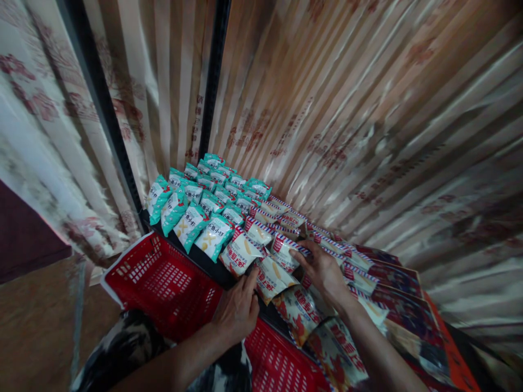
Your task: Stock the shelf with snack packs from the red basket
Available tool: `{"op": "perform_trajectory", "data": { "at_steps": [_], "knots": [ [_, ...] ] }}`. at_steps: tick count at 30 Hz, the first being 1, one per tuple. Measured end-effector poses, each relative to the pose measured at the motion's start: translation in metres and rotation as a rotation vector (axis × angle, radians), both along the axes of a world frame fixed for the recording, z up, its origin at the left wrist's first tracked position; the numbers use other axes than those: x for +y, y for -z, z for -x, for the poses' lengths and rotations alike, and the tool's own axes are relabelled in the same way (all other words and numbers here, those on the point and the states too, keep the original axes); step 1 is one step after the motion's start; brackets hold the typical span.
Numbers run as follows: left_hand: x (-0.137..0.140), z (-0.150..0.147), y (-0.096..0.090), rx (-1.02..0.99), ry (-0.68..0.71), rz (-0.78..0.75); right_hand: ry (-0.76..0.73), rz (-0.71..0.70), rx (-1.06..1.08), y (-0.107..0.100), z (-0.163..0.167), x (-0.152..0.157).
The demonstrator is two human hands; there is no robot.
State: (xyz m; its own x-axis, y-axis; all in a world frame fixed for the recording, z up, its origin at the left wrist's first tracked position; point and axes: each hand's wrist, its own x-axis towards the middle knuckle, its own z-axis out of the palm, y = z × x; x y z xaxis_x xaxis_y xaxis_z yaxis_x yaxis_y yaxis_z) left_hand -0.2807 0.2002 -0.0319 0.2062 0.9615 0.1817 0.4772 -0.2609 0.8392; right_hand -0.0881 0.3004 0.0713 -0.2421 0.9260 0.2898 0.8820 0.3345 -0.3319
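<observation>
Rows of small snack bags stand on a dark shelf in front of me. My right hand [322, 269] reaches into the cream-and-red bags, its fingers closed on the striped top edge of one snack bag [284, 253]. Nearer to me, my left hand [239, 305] is at the front edge of the shelf. Its fingertips meet the left side of a front cream-and-red bag [273, 279], and its fingers are partly bent. Another cream-and-red bag [240, 251] leans just beyond the left fingers. Teal-and-white snack bags [214, 237] fill the left part of the shelf.
Red plastic baskets [171, 277] lie below the shelf edge, close to my legs. Larger yellow-and-red bags [300, 313] and dark flat packs [398, 294] are to the right. Dark metal posts [102, 109] and printed plastic sheeting [347, 109] surround the shelf.
</observation>
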Motion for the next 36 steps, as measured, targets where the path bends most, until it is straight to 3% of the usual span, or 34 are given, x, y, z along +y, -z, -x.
{"op": "perform_trajectory", "data": {
  "at_steps": [11,18,25,36],
  "knots": [
    [0.0,-0.002,0.0,0.011,-0.006,0.005,0.101,0.017,0.029,0.011,0.001,-0.002],
    [-0.001,-0.002,0.002,-0.007,0.003,-0.021,0.069,0.057,0.038,0.019,-0.001,-0.003],
    [-0.002,-0.004,0.001,-0.117,0.026,-0.049,0.038,0.011,0.023,0.024,-0.003,-0.003],
    [-0.001,-0.006,0.003,-0.128,0.014,-0.067,0.017,0.018,-0.042,0.017,0.0,-0.005]
  ]
}}
